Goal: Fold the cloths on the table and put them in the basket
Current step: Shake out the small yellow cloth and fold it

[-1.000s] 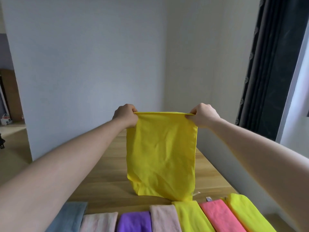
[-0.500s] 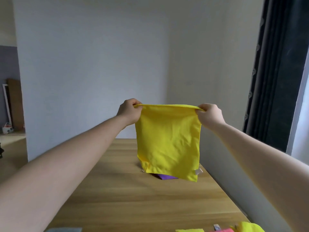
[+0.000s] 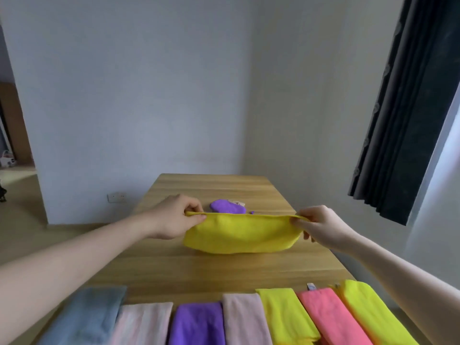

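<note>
Table (image 3: pixel 174 270): a long wooden top running from the near edge to the far wall
Row of folded cloths (image 3: pixel 199 322): seven lie side by side along the near edge, from left to right blue, pale pink, purple, dusty pink, yellow, coral and yellow-green
Yellow cloth (image 3: pixel 240 236): stretched left to right at mid-table, its top edge held taut between the two hands, its lower part sagging onto the wood
Left hand (image 3: pixel 174 216): at the cloth's left end, thumb and curled fingers pinching the top corner
Right hand (image 3: pixel 321 226): at the cloth's right end, fingertips pinching the other top corner
Purple cloth (image 3: pixel 225 206): crumpled on the table just beyond the yellow one, between the hands
</note>
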`<state>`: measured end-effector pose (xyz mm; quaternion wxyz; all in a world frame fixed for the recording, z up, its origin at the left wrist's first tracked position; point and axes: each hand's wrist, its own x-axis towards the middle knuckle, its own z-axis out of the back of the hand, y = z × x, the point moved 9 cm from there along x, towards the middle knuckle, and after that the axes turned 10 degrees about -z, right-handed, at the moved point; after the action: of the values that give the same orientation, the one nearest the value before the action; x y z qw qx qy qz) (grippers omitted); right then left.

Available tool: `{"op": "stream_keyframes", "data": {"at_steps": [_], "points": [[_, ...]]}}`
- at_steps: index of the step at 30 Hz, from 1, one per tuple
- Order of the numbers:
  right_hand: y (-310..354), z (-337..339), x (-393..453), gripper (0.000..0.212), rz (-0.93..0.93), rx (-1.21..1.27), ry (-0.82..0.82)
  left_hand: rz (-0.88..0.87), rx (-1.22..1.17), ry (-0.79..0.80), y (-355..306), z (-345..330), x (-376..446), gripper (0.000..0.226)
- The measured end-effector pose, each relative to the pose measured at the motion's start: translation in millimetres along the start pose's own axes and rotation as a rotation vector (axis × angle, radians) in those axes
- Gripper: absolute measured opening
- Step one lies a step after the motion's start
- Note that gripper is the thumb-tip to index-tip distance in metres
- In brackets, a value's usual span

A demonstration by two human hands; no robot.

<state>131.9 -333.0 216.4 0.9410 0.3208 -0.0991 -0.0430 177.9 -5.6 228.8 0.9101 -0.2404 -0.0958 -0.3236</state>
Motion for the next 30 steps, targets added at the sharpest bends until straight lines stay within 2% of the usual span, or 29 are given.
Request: {"op": "stream_keyframes", "data": {"at_steps": [4,6,8,11,17,21,25,30], "points": [[-40,-50,-16,0.017,-0.088,-0.131,0.278,0.004,-0.059,0.354,11,-64,-34,0.02],[-55,-65,-20,0.017,-0.118,-0.169,0.343,-0.009,-0.053,0.442,15,-82,-45,0.016],[-63,-76,-20,0.014,-0.126,-0.187,0.357,-0.006,-0.047,0.452,23,-92,-48,0.012],[-66,-80,-10,0.005,-0.144,-0.181,0.323,0.03,-0.032,0.399,40,-97,-40,0.007],[-61,-76,32,0.014,-0.203,-0.115,0.163,0.217,-0.098,0.024,90,-83,-7,0.009],[-63,-77,62,0.018,-0.244,-0.084,0.018,0.332,-0.108,-0.113,117,-89,8,0.011],[-68,-88,87,0.023,-0.284,-0.047,-0.08,0.448,-0.144,-0.182,140,-103,16,0.019],[-88,-120,112,0.024,-0.337,-0.039,-0.123,0.545,-0.181,-0.168,169,-134,23,0.02]]}}
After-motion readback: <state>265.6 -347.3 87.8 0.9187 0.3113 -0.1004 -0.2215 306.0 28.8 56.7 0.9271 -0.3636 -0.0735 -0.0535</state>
